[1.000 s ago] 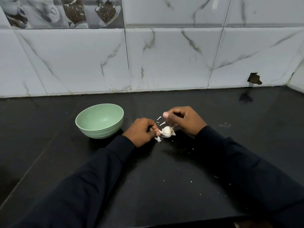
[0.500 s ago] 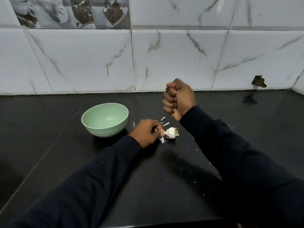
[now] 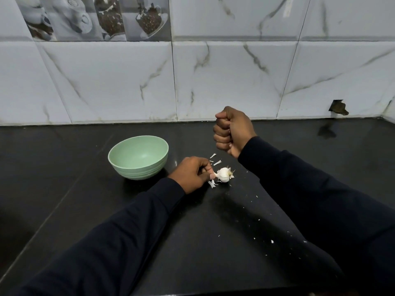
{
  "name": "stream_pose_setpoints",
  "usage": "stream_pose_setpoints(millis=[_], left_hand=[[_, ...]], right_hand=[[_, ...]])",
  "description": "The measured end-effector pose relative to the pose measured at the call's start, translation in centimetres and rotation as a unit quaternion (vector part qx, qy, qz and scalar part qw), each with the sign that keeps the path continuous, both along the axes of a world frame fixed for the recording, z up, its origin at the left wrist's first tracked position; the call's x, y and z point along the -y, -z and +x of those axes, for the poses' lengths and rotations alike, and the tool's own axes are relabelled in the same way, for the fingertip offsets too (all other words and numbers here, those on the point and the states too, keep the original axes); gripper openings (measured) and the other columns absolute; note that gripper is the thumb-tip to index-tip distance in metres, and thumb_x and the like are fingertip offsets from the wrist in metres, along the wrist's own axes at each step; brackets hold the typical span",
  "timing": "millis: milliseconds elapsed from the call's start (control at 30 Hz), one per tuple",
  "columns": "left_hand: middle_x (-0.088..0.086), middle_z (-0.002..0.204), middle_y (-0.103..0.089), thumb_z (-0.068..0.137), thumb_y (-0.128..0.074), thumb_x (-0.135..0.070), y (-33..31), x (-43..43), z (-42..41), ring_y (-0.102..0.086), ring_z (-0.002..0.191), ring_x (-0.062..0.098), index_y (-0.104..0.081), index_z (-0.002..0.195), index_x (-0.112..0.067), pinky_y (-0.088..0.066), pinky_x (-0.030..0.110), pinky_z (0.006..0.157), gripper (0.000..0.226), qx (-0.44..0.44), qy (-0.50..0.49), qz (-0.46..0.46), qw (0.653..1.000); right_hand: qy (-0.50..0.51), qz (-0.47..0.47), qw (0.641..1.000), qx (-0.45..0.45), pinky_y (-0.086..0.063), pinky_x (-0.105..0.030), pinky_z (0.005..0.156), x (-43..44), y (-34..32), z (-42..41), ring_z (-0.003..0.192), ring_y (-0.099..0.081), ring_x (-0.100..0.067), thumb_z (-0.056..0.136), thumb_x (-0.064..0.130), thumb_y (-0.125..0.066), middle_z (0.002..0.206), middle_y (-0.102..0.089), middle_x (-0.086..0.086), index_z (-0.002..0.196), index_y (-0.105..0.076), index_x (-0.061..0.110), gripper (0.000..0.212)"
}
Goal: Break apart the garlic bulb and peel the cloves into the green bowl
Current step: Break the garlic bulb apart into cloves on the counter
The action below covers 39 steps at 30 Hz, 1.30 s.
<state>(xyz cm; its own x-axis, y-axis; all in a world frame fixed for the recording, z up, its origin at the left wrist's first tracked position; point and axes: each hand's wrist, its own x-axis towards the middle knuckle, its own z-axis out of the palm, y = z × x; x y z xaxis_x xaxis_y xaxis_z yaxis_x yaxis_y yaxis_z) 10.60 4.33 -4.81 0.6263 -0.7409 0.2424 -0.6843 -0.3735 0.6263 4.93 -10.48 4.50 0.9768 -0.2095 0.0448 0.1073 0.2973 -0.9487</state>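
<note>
A whole white garlic bulb (image 3: 223,174) lies on its side on the black counter (image 3: 85,210), roots pointing right. My left hand (image 3: 192,175) pinches its stem end from the left. My right hand (image 3: 232,130) is a closed fist raised above and slightly behind the bulb, holding nothing that I can see. The green bowl (image 3: 139,157) stands just left of my left hand; nothing shows inside it.
Small white flakes of garlic skin (image 3: 215,159) lie around the bulb and are scattered toward the front right of the counter. A marble-tiled wall (image 3: 213,82) rises behind the counter, with a broken dark hole (image 3: 338,107) at the right.
My right hand left the bulb, closed into a fist and rose above it. The left hand kept its pinch on the stem, and the bulb stayed in place.
</note>
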Motion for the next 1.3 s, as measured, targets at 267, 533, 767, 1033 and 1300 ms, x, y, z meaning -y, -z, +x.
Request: stream_pose_setpoints(millis=[267, 533, 767, 1033, 1300], left_hand=[[-0.006, 0.072, -0.067, 0.089, -0.075, -0.020, -0.2, -0.1, -0.2, -0.056, 0.066, 0.007, -0.073, 0.083, -0.012, -0.043, 0.018, 0.063, 0.010, 0.003, 0.001, 0.000, 1.000], [-0.003, 0.072, -0.070, 0.088, -0.073, -0.015, 0.2, -0.1, -0.4, -0.058, 0.064, 0.011, -0.071, 0.076, -0.016, -0.044, 0.022, 0.062, 0.012, 0.003, 0.007, -0.006, 1.000], [0.001, 0.075, -0.071, 0.087, -0.076, -0.018, 0.1, -0.1, 0.0, -0.059, 0.067, 0.014, -0.070, 0.077, -0.018, -0.050, 0.033, 0.068, 0.012, -0.013, 0.005, -0.010, 1.000], [-0.001, 0.075, -0.071, 0.088, -0.077, -0.019, 0.0, -0.3, 0.1, -0.056, 0.065, 0.006, -0.072, 0.081, -0.016, -0.046, 0.022, 0.064, 0.009, -0.038, 0.015, -0.025, 0.999], [-0.007, 0.073, -0.068, 0.088, -0.074, -0.012, 0.0, -0.2, 0.6, -0.058, 0.066, 0.005, -0.071, 0.081, -0.014, -0.049, 0.025, 0.068, 0.009, -0.043, 0.017, -0.056, 0.997]], right_hand=[[-0.010, -0.023, 1.000, -0.008, -0.011, -0.014, 0.042, -0.4, 0.1, -0.2, 0.047, -0.001, -0.013, 0.093, 0.021, -0.039, 0.051, -0.008, 0.002, 0.063, -0.011, 0.025, 0.041], [0.051, -0.054, 0.996, -0.056, -0.012, -0.017, 0.044, -0.7, 4.6, -0.6, 0.036, -0.014, -0.012, 0.088, 0.021, -0.047, 0.043, -0.020, 0.003, 0.051, -0.027, 0.024, 0.043], [-0.015, 0.016, 0.999, -0.041, -0.009, -0.012, 0.041, 0.3, 3.7, -1.0, 0.037, -0.008, -0.009, 0.095, 0.020, -0.035, 0.046, -0.013, 0.004, 0.047, -0.023, 0.026, 0.050], [0.058, -0.143, 0.988, -0.007, -0.017, -0.022, 0.042, 6.6, 1.7, -1.9, 0.044, -0.017, -0.016, 0.096, 0.027, -0.053, 0.052, -0.029, -0.001, 0.055, -0.040, 0.017, 0.044], [-0.025, -0.454, 0.890, 0.008, -0.048, -0.027, 0.057, 5.4, 5.5, -3.7, 0.062, -0.059, -0.017, 0.087, 0.046, -0.074, 0.072, -0.069, -0.005, 0.086, -0.077, 0.010, 0.036]])
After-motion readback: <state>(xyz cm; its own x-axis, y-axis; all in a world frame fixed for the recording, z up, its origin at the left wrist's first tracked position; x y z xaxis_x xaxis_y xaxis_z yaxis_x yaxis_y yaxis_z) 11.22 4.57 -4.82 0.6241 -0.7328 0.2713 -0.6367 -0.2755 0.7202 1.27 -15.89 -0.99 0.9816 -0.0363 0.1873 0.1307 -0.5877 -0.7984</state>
